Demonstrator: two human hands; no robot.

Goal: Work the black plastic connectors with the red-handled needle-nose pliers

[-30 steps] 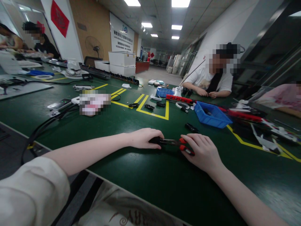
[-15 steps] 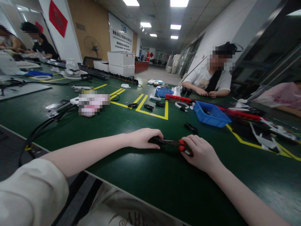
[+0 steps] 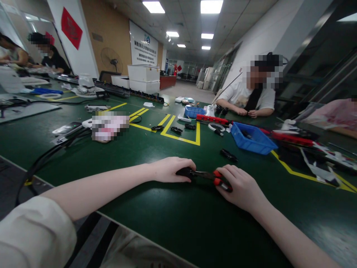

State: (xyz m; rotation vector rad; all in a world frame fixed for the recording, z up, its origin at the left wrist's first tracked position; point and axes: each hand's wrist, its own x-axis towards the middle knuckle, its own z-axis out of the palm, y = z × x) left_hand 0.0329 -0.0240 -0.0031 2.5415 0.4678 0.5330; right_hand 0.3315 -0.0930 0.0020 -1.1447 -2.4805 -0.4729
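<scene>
My left hand is wrapped round a small black part above the green table. From the right, my right hand grips the red handles of a pair of pliers. The metal jaws of the pliers point left and meet the black part beside my left fingertips. How the jaws bite on it is too small to tell. Another black part lies on the table just beyond my right hand. Farther off, several similar small black parts lie in and by a yellow taped outline.
A blue bin with dark items stands at the right, near a red strip and loose white parts. At the left lie a phone-like object and black cables. A person in white sits across the table; other people sit farther off.
The view has tilted slightly, so both hands and the table sit a little lower. Both hands keep their holds on the black part and the pliers.
</scene>
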